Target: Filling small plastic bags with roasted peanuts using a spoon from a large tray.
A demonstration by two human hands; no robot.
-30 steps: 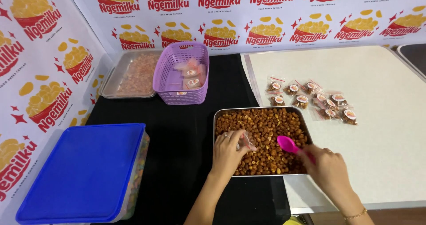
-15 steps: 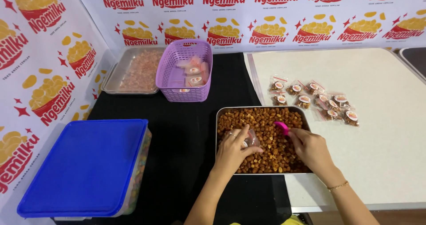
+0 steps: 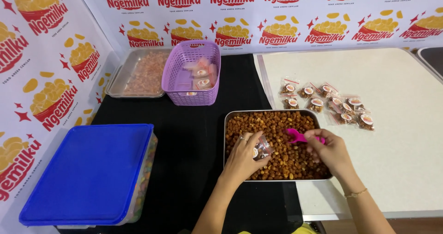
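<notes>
Pouch (image 3: 263, 147), small and clear with a round label, is pinched between the fingers of the left hand (image 3: 243, 156) and held over the left half of the tray (image 3: 227, 137), just above the brown snack (image 3: 277, 125) that fills it. A pink scoop (image 3: 295, 136) is gripped by the right hand (image 3: 330, 150), fingers curled round its handle, and its bowl is pointed toward the pouch mouth, just beside it. Both hands are kept over the tray, which is set across the edge between a black cloth (image 3: 194, 142) and a pale mat (image 3: 397, 77). Filled pouches (image 3: 327, 102) are seen lying in a loose cluster on the mat, near the tray's far right corner. A purple basket (image 3: 191, 75) with more packets inside is placed beyond the tray on the cloth, and a second metal tray (image 3: 138, 72) of pale pinkish snack is set touching or just beside the basket's left side. A bin (image 3: 87, 174) closed by a blue lid is stood at the near left, well apart from the hands. A thin bracelet (image 3: 355, 194) is worn on the right wrist.
</notes>
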